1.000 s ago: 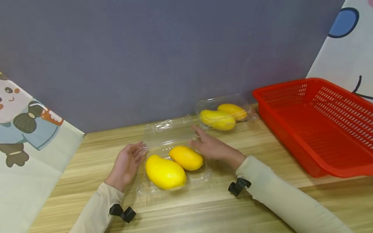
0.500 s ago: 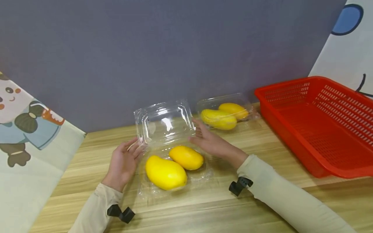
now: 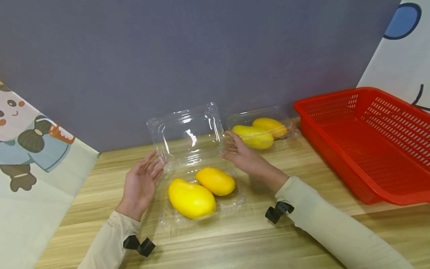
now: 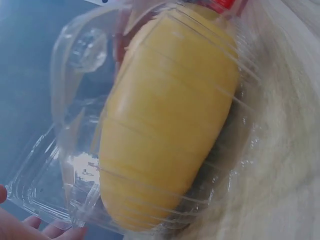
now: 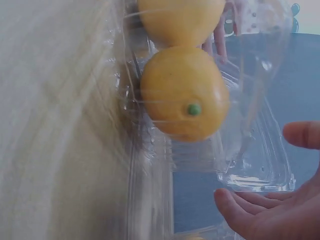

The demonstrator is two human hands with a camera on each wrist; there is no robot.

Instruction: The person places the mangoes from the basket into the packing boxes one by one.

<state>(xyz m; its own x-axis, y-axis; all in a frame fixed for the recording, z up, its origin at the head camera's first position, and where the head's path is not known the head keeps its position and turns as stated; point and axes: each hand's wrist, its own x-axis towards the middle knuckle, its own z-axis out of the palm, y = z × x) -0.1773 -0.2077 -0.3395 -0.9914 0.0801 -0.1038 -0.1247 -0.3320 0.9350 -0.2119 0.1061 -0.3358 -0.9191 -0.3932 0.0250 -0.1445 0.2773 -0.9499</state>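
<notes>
Two yellow mangoes [image 3: 191, 198] [image 3: 215, 181] lie in the base of a clear plastic clamshell box [image 3: 231, 201]. Its lid [image 3: 188, 134] stands tilted up behind them, still joined at the back. My left hand [image 3: 138, 186], palm turned up, has its extended fingers at the lid's left edge. On the opposite side my right hand [image 3: 243, 157] has relaxed fingers against the right edge. The left wrist view has one mango [image 4: 165, 120] filling its middle, fingertips [image 4: 75, 232] at the lid's corner. A mango's green stem end [image 5: 194, 109] faces the right wrist view.
A second clear box [image 3: 289, 129] holding two mangoes [image 3: 253, 137] stands against the grey wall [image 3: 188, 56], behind my right hand. At the right is a red plastic basket [image 3: 349, 164] with slotted sides. Everything stands on a wood-grain table [image 3: 218, 246].
The lid has swung up from lying flat at the back to a steep tilt. Both hands have moved slightly up and away from me along its sides. The mangoes stay put.
</notes>
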